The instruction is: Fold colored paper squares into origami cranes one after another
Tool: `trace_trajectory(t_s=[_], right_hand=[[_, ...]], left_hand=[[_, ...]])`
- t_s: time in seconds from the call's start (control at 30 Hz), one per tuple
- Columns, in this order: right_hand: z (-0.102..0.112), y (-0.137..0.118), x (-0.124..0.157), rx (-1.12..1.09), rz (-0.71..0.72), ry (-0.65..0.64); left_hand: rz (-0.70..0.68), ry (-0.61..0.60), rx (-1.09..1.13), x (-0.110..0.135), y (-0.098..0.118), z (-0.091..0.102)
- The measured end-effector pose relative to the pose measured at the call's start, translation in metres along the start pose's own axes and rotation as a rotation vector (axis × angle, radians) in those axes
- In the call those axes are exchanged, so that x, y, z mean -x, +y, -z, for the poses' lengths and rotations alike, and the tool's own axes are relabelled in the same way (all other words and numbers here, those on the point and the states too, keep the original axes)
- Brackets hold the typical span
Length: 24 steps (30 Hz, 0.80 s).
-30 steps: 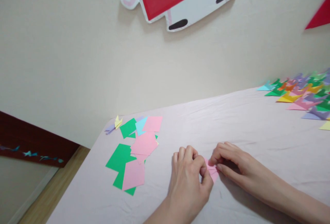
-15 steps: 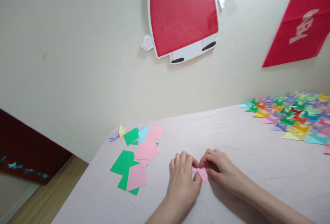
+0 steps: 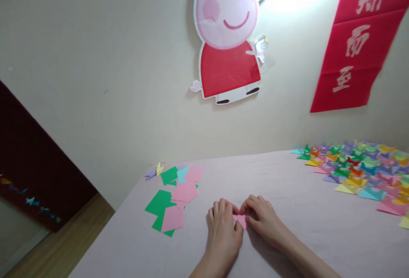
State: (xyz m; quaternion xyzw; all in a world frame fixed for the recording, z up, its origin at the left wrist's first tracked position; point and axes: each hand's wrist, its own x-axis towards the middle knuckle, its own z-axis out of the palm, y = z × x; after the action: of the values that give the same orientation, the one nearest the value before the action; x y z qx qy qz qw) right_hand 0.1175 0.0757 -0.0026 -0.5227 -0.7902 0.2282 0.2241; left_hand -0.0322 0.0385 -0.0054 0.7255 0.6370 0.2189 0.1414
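Observation:
A small folded piece of pink paper (image 3: 240,220) lies on the pale tablecloth, mostly covered by my fingers. From the left, my left hand (image 3: 222,229) grips its edge between thumb and forefinger. My right hand (image 3: 262,218) pinches the opposite side, its fingertips nearly touching those of the left. The exact shape of the folds is hidden. Left of my hands are loose paper squares, among them pink sheets (image 3: 184,192), green sheets (image 3: 159,202) and a light blue one (image 3: 182,175).
Rows of folded paper pieces in many colours (image 3: 354,171) cover the table's right side. A yellow folded piece (image 3: 159,169) and a purple one (image 3: 150,175) sit at the far left corner. A cartoon pig cutout (image 3: 230,69) and a red banner (image 3: 351,56) hang on the wall.
The camera view has tilted upward, showing more of the pig cutout and banner. Both hands stay on the pink paper, with fingers still pinching it.

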Motion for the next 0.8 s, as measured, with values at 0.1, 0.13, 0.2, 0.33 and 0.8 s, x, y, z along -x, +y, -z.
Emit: trace_trajectory(t_s=[0.1, 0.13, 0.2, 0.33, 0.8], right_hand=[[0.000, 0.003, 0.000, -0.014, 0.016, -0.002], [0.000, 0.003, 0.000, -0.016, 0.021, 0.001], [0.000, 0.003, 0.001, -0.015, 0.035, 0.009], [-0.003, 0.008, -0.001, -0.007, 0.037, 0.009], [-0.010, 0.013, 0.000, 0.005, 0.090, 0.062]], left_hand=[[0.008, 0.005, -0.005, 0.003, 0.003, 0.002], [0.012, 0.010, -0.004, 0.004, 0.004, 0.003], [0.021, 0.018, -0.005, 0.004, 0.005, 0.003], [0.038, 0.024, -0.012, 0.004, 0.006, 0.003], [0.055, 0.074, 0.056, 0.000, 0.002, -0.004]])
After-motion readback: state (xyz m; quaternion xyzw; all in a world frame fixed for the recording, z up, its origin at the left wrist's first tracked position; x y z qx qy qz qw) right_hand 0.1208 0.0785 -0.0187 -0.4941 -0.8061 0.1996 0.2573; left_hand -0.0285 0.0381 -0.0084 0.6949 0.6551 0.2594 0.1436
